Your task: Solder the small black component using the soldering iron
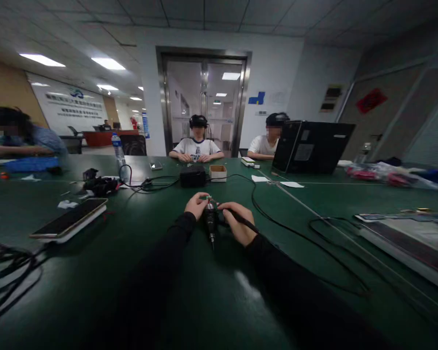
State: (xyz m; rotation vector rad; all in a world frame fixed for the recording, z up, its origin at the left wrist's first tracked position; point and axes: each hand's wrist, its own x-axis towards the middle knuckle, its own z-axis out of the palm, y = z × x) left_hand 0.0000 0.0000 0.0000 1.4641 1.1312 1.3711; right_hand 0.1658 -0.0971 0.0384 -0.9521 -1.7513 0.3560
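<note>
Both my hands meet over a green table (138, 272), at its middle. My right hand (239, 222) is wrapped round a dark corded tool (210, 221) whose thin metal tip points toward me. A black cable (277, 223) runs from the tool to the right and back toward a black box (192, 176). My left hand (196, 204) is closed in a pinch at the tool's far end, on a small part too tiny to name. Black sleeves cover both arms.
Two phones lie stacked at the left (70, 219), with tangled cables (7, 272) near the left edge. A water bottle (118, 151), small cardboard box (218, 172) and open laptop (312, 147) stand farther back. Two people sit opposite; another person is at far left. Flat devices (405, 243) lie at right.
</note>
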